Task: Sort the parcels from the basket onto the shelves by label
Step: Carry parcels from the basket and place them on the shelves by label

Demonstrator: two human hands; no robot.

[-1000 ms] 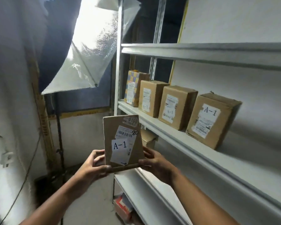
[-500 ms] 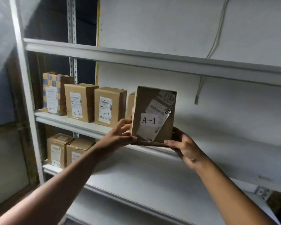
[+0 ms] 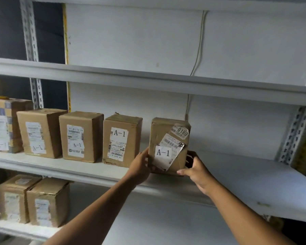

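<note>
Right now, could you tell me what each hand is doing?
Left hand: holding the A-1 parcel by its left side.
Right hand: holding the same parcel's lower right corner.

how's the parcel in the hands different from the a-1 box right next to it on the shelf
The held parcel is gripped by the left hand and right hand; the neighbouring box stands free. The held parcel's A-1 tag sits low on its face, the neighbouring box's near the top. The held parcel's labels are crooked and peeling; the neighbouring box's lie straight. Both are brown cardboard, marked A-1, on the same shelf.
</note>
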